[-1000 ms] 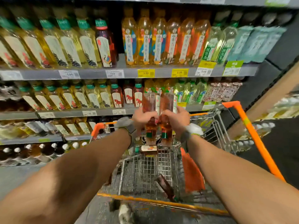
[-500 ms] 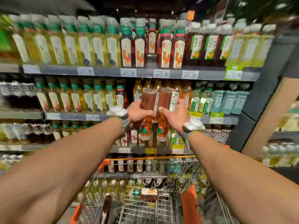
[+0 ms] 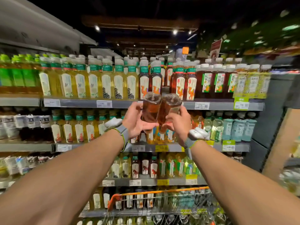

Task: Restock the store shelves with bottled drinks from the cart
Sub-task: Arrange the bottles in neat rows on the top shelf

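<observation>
My left hand [image 3: 136,121] grips an amber tea bottle [image 3: 150,106], held upside down with its base pointing up. My right hand [image 3: 179,123] grips a second amber bottle [image 3: 169,108] the same way, tilted against the first. Both bases reach the front edge of the top shelf [image 3: 123,103], just below a gap [image 3: 165,82] in the row of dark red tea bottles with camel labels [image 3: 180,85]. The caps are hidden behind my hands.
Yellow tea bottles [image 3: 105,82] fill the top shelf to the left, dark juice bottles [image 3: 217,80] to the right. Lower shelves [image 3: 162,148] are packed with drinks. The orange-rimmed wire cart [image 3: 162,192] stands below my arms, against the shelving.
Both hands have lifted the two bottles from over the cart up to the top shelf's edge. My view has tilted upward, so the cart has dropped to the bottom of the frame.
</observation>
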